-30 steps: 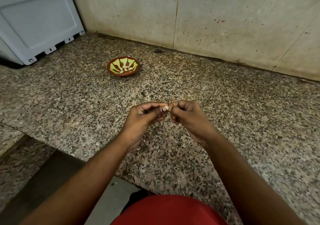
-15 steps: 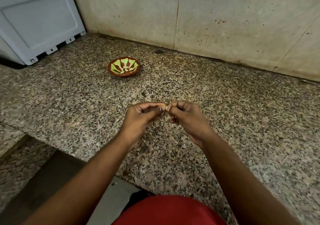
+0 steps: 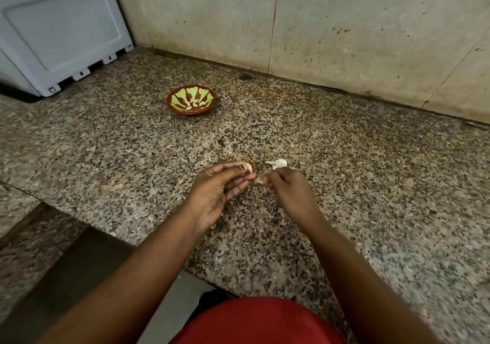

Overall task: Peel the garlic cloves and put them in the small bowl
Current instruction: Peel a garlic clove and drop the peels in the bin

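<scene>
Head view:
Left hand [image 3: 220,187]: palm turned up, thumb and fingertips pinching a garlic clove [image 3: 248,168] at its tip.
Right hand [image 3: 287,192]: fingers curled, pinching a scrap of peel [image 3: 259,181] just right of the left fingertips; the two hands are close but apart.
Garlic piece [image 3: 278,163]: white, on the granite counter [image 3: 371,171], just beyond the right hand's knuckles.
Small bowl [image 3: 191,100]: brown with green pattern, well beyond the left hand and slightly to its left; pale peeled cloves [image 3: 195,102] lie inside.
Grey appliance [image 3: 61,30]: far left of both hands, against the wall.
</scene>
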